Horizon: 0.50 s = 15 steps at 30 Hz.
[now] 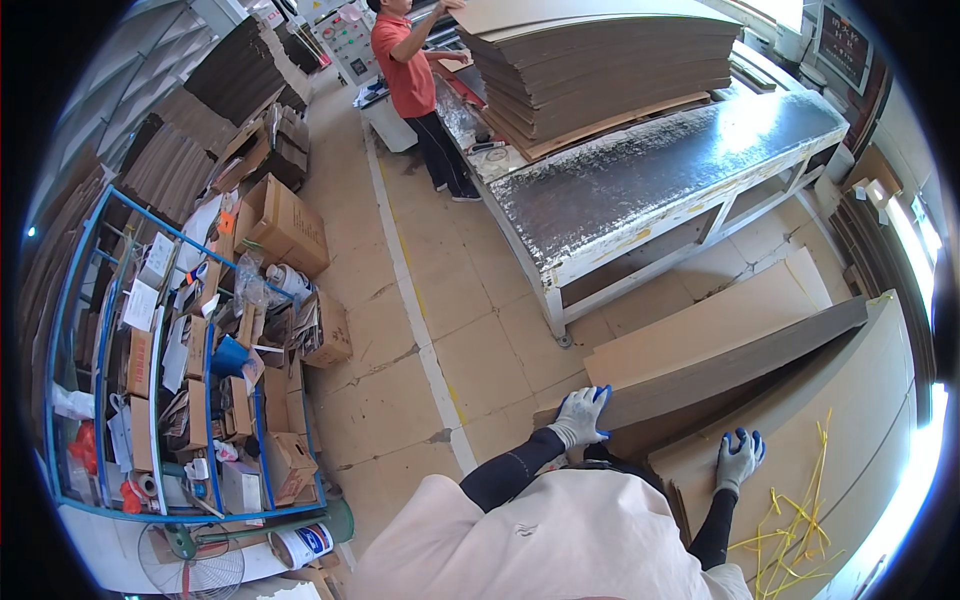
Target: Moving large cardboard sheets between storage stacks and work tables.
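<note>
Resting the left hand (580, 415) over the near end of a long cardboard bundle (735, 365), touching with bent fingers, but not being able to tell if gripping firmly. Seeing this bundle extending from these fingers toward the right, with a grey-brown, finely layered edge. Laying the right hand (740, 460), with spread, slightly curved fingers, on a broad, pale tan sheet stack (855, 390), having tangled yellow straps (783, 560) near these fingers, closer to the body.
</note>
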Tool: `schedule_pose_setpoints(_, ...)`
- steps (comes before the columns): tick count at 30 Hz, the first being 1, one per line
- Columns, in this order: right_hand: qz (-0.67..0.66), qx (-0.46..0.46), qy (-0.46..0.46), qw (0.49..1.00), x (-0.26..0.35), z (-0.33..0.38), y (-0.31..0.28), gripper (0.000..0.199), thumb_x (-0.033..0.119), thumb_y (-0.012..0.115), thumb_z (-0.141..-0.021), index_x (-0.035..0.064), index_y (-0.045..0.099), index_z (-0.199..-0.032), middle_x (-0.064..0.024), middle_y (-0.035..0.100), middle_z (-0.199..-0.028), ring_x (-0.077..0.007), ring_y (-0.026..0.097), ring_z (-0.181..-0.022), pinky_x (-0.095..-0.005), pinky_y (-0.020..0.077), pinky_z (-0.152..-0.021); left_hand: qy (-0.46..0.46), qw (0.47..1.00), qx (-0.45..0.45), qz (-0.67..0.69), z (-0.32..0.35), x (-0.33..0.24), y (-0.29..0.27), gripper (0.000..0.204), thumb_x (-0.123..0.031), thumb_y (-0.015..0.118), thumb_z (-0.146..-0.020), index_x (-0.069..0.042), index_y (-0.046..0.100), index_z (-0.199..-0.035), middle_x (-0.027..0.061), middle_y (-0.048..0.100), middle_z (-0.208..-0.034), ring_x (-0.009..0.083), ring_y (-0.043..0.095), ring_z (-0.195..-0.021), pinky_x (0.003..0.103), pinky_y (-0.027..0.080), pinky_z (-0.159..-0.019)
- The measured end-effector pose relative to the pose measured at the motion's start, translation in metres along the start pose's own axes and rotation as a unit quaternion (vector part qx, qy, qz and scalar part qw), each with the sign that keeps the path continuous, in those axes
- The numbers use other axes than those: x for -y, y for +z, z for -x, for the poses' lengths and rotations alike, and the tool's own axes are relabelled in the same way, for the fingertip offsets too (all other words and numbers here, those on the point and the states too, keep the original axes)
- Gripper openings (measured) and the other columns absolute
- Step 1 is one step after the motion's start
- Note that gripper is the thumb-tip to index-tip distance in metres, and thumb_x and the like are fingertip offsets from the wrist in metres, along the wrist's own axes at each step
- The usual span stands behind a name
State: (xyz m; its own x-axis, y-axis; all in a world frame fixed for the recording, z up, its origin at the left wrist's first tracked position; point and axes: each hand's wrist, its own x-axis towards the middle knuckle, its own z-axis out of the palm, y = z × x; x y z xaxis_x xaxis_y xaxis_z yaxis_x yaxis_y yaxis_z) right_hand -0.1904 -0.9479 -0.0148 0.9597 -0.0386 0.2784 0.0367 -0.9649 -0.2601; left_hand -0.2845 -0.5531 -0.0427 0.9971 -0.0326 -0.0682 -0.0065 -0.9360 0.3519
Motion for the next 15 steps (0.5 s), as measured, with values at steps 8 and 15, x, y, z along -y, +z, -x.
schedule_pose_setpoints(8,-0.006,0.002,0.000,1.000,-0.0007,-0.0001,0.0017,0.030,0.029,0.079,-0.085,0.0110,0.074,-0.108,-0.0107,0.072,-0.111,-0.0340,0.056,-0.129,-0.0483,0.0339,-0.117,0.000,1.000,0.001,-0.002,-0.0004,0.0007,-0.0011,0.114,-0.066,0.084,-0.066,-0.002,0.043,-0.151,0.0221,0.057,-0.134,0.0363,0.055,-0.126,0.047,0.044,-0.106)
schedule_pose_setpoints(15,-0.018,0.008,0.007,1.000,-0.0045,0.0005,0.0046,0.031,0.027,0.080,-0.083,0.0130,0.073,-0.110,-0.0111,0.071,-0.112,-0.0347,0.053,-0.133,-0.0502,0.0331,-0.117,0.002,1.000,-0.001,0.003,-0.0005,0.0020,0.0002,0.115,-0.065,0.085,-0.065,-0.002,0.042,-0.151,0.0213,0.056,-0.134,0.0359,0.055,-0.127,0.047,0.043,-0.107)
